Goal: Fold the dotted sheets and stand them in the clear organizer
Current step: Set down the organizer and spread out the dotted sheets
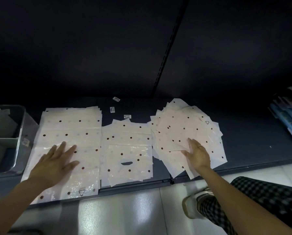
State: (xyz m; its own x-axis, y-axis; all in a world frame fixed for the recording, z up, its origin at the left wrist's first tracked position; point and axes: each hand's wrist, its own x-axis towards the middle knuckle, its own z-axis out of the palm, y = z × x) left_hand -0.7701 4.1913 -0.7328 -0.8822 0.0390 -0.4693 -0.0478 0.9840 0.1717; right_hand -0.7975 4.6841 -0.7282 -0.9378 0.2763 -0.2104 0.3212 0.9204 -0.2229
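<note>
Three piles of pale dotted sheets lie on a dark low shelf. The large left pile [70,133] has my left hand [55,165] lying flat on it, fingers spread. A smaller middle pile [128,153] shows a handle cut-out. The right pile [184,131] is fanned out untidily, and my right hand [198,154] rests on its near part with straight fingers. The clear organizer [20,126] stands at the far left of the shelf, with a pale divider inside.
Three small white labels [112,109] lie on the shelf behind the piles. Blue packaged goods [287,121] sit at the far right. The shelf's front edge [135,188] runs below the piles, with glossy floor and my checked trouser leg and shoe [191,207] beyond.
</note>
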